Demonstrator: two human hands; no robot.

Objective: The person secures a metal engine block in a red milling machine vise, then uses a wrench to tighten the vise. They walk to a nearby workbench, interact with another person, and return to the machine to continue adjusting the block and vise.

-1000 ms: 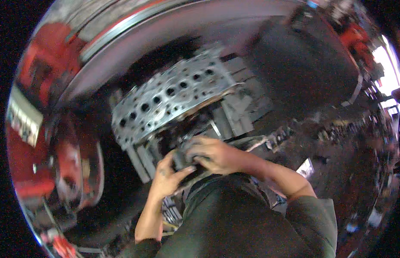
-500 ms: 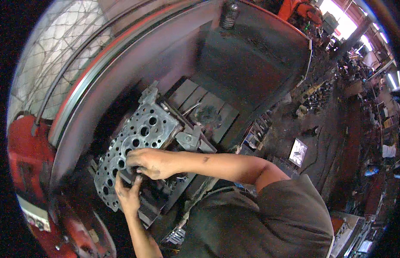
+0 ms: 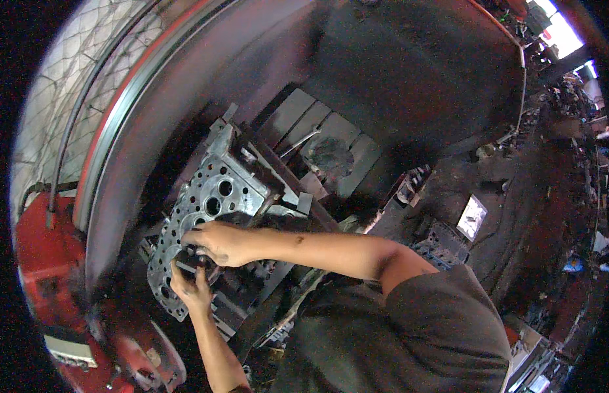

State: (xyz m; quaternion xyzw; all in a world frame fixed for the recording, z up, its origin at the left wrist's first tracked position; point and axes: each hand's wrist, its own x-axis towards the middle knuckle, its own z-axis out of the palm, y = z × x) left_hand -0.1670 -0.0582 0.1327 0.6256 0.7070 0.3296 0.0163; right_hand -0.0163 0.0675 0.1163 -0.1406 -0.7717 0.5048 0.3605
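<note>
From where I watch, the biggest thing is the dark machine housing [image 3: 409, 72] with its slatted bed [image 3: 317, 137], and lying slantwise on it is the grey metal cylinder head [image 3: 212, 196], full of round holes. My right hand [image 3: 219, 243] lies curled over a small dark block [image 3: 198, 257] at the head's lower part, and my left hand [image 3: 190, 288] grips that block from beneath, fingers closed on it.

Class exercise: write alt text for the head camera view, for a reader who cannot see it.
Both of a person's hands, left hand and right hand, grip a small dark part on a grey metal plate with many holes, which lies on a dark slotted machine table.
</note>
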